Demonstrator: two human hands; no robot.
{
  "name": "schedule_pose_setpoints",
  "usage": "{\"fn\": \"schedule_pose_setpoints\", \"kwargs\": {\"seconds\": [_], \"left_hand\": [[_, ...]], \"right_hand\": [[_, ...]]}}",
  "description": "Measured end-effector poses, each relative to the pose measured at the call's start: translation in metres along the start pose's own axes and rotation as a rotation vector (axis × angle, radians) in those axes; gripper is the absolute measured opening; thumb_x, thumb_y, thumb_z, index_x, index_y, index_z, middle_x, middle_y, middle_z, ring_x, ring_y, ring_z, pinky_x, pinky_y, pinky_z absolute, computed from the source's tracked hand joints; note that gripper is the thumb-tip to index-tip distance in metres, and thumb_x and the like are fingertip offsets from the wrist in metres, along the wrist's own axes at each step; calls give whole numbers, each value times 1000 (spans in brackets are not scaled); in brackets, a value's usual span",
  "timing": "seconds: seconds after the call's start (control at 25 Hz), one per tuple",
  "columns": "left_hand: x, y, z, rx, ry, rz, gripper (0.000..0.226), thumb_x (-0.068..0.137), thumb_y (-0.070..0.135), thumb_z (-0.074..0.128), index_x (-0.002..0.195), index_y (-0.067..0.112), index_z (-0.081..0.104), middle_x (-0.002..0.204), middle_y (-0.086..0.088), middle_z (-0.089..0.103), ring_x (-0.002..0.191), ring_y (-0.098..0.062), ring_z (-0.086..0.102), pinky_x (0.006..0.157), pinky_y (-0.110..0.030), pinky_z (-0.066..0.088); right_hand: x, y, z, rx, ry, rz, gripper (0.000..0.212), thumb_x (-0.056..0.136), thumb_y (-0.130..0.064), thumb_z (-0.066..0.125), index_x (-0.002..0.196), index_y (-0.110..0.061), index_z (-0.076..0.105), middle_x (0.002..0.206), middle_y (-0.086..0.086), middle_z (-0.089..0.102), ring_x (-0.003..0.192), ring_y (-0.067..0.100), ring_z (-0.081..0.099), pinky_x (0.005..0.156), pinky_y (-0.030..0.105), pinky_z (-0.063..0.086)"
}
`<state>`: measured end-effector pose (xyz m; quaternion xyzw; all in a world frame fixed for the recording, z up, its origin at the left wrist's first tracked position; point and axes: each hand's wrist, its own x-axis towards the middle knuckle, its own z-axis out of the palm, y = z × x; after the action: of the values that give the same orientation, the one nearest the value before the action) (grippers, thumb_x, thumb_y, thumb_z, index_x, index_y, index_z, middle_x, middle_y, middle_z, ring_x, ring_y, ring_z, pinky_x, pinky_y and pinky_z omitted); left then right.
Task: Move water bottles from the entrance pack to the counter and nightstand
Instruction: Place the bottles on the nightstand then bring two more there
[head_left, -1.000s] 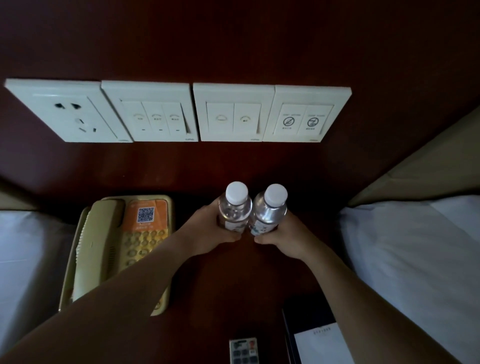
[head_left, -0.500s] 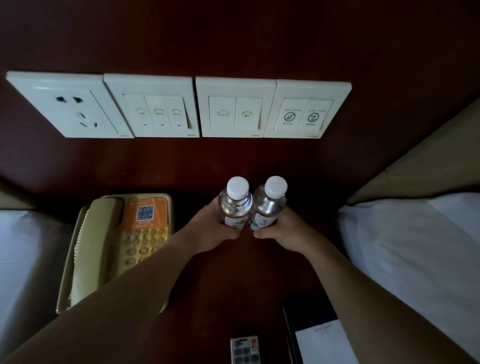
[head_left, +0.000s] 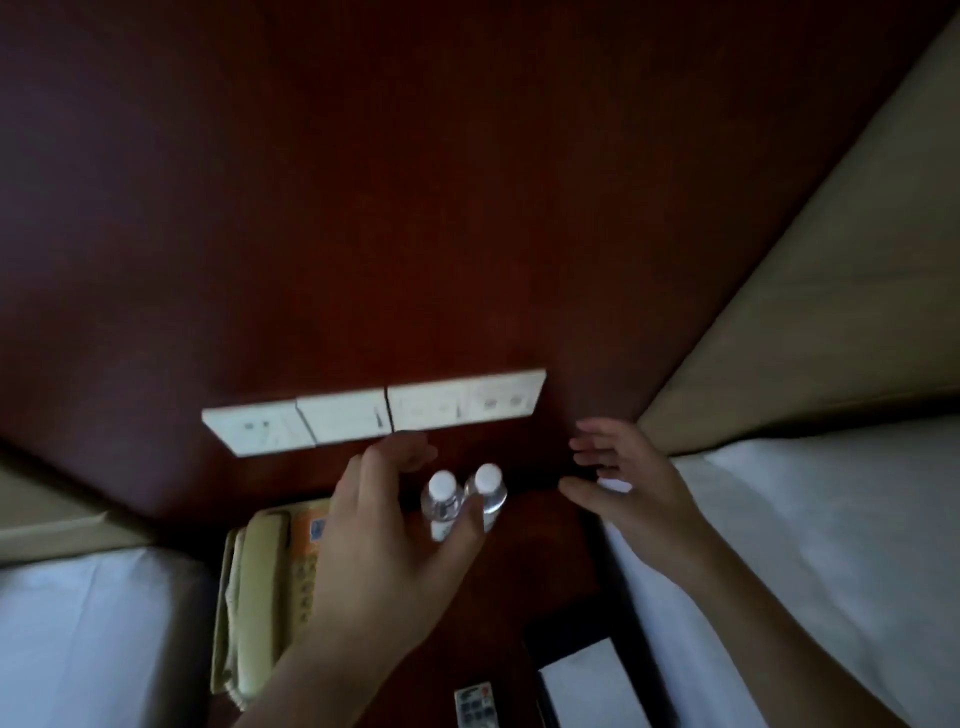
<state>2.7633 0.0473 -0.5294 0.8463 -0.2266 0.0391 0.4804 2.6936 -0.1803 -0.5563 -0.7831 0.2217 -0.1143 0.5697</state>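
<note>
Two clear water bottles with white caps stand upright side by side on the dark wooden nightstand (head_left: 540, 561): the left bottle (head_left: 441, 501) and the right bottle (head_left: 489, 493). My left hand (head_left: 384, 525) hovers above and in front of them, fingers spread, its thumb overlapping the bottles' lower parts in the picture. My right hand (head_left: 623, 483) is raised to the right of the bottles, fingers apart, holding nothing. The picture is blurred by motion.
A beige telephone (head_left: 270, 587) lies at the nightstand's left. A remote (head_left: 472, 704) and a dark folder with white paper (head_left: 587, 675) lie near the front. Wall switch plates (head_left: 374, 415) sit behind. White beds (head_left: 810, 561) flank both sides.
Both hands have let go of the bottles and pulled back and up. The bottles stay standing on the nightstand. My view has tilted upward and drawn away.
</note>
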Motion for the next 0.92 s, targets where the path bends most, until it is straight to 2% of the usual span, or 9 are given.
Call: {"fn": "schedule_pose_setpoints", "kwargs": {"seconds": [0.12,0.2,0.28,0.4,0.48,0.52,0.6,0.72,0.92], "left_hand": [[31,116,-42,-113,-66,183,31,72,50,60,97,32,59,93,15,63,91,-3,60,76,-21,46],[35,193,-56,-209,-194,267,32,70,52,59,96,34,60,87,16,66,86,-3,62,74,-20,46],[28,267,-65,-309,-307,349,35,67,54,60,96,34,61,85,17,68,81,-3,64,71,-17,47],[-7,380,-68,-446,-452,492,29,69,52,62,90,32,62,86,17,67,80,-4,63,65,-12,44],[-52,445,-63,-547,-572,524,19,72,47,67,85,33,63,84,19,66,79,-3,61,64,-10,43],[-82,477,-59,-611,-657,540,19,72,46,69,85,33,63,84,20,66,78,-3,61,66,-13,46],[-157,545,-51,-710,-817,626,27,68,53,66,87,35,64,85,18,67,78,-7,62,67,-25,50],[-292,641,-48,-828,-994,735,22,70,50,66,84,33,64,81,22,66,71,-5,60,62,-22,45],[-588,763,-91,-986,-1363,930,19,70,43,71,82,29,66,79,19,67,73,-2,60,65,-23,44]], "right_hand": [[-48,-126,-64,24,201,-128,38,75,-15,78,103,-38,67,95,-5,72,90,13,66,81,28,52],[-99,-190,-110,30,362,-192,35,76,-13,76,99,-38,69,93,-3,72,86,17,67,81,37,52],[-157,-238,-151,-12,516,-196,34,81,-11,77,101,-37,68,93,-7,73,87,18,68,82,37,54],[-269,-297,-217,-105,758,-174,31,77,-29,75,99,-48,66,95,-12,73,86,11,69,77,29,55],[-353,-327,-258,-161,904,-154,31,72,-42,72,101,-49,65,96,-8,73,85,13,69,76,32,54],[-401,-337,-279,-187,997,-137,32,71,-44,72,102,-49,65,96,-7,73,84,14,68,76,33,54],[-512,-354,-312,-229,1182,-94,31,77,-31,76,102,-46,65,94,-4,73,83,14,68,76,33,52],[-692,-374,-335,-339,1395,16,39,84,-7,75,104,-39,66,91,-3,73,83,12,69,75,29,52],[-1015,-387,-301,-463,1834,203,36,83,-13,75,110,-34,62,90,-3,72,78,10,67,68,21,53]]}}
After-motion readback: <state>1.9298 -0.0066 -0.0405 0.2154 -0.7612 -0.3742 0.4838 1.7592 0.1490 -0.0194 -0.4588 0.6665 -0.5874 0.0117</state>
